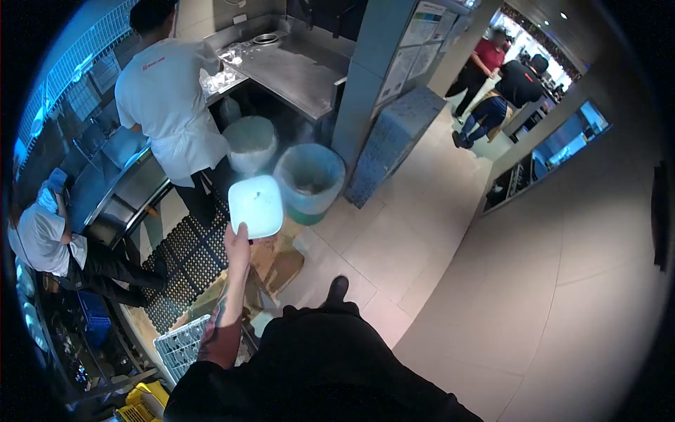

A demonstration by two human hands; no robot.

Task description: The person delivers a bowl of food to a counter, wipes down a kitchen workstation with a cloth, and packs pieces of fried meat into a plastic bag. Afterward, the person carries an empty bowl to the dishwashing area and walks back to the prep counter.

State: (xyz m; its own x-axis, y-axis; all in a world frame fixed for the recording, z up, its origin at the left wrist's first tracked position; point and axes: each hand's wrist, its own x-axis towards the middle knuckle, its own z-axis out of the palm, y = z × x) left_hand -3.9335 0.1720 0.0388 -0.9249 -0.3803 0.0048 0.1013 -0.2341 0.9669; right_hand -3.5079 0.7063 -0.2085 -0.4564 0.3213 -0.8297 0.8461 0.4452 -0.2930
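Observation:
My left hand (239, 243) grips the near edge of a white square dish (256, 207), with the thumb on top of the rim. Small dark specks lie on the dish. It is held out in front of me, just before two round bins. One bin (309, 183) has a clear liner and a greenish base; the other bin (251, 144) stands behind and to the left. My right hand does not show in the picture.
A person in white (169, 105) stands at the metal sink counter; another person (53, 239) is at far left. A black rubber mat (186, 264), flattened cardboard (278, 264), a grey crate (181, 344) and a pillar (387, 84) surround me. Two people stand in the far passage.

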